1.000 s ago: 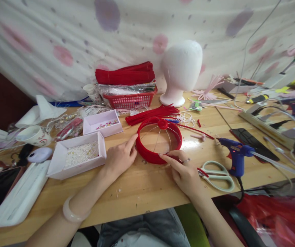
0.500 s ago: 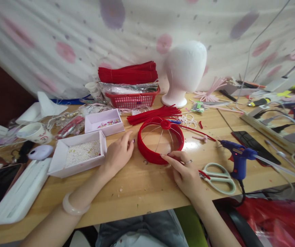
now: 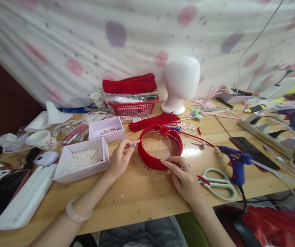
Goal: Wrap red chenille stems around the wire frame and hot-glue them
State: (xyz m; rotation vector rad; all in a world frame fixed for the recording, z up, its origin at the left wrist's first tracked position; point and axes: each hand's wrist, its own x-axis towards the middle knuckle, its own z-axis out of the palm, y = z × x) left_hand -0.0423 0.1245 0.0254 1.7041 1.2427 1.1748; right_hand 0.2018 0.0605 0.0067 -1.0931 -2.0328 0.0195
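A red fuzzy ring frame (image 3: 151, 164) lies on the wooden table, with thin wire spokes meeting at a small red disc (image 3: 164, 130). My right hand (image 3: 184, 173) grips the front rim, its index finger along the top edge and the other fingers partly inside the ring. At the ring's left side is my left hand (image 3: 120, 156), its index finger stretched to the rim, seemingly touching it; I see nothing held in it. Behind the ring lies a bundle of red pipe cleaners (image 3: 155, 121). White-handled scissors (image 3: 220, 185) rest by my right hand.
Boxes of pearl beads (image 3: 85, 159) and coloured gems (image 3: 108, 129) stand left. A blue glue gun (image 3: 237, 161) and black phone (image 3: 252, 152) are right. Behind are a red basket (image 3: 134, 109) and white foam head (image 3: 182, 80). A power strip (image 3: 265, 137) runs along the right.
My left hand has risen from resting on the table beside the ring, its index finger now reaching the ring's left rim. My right hand keeps its grip. The camera view has tilted up slightly.
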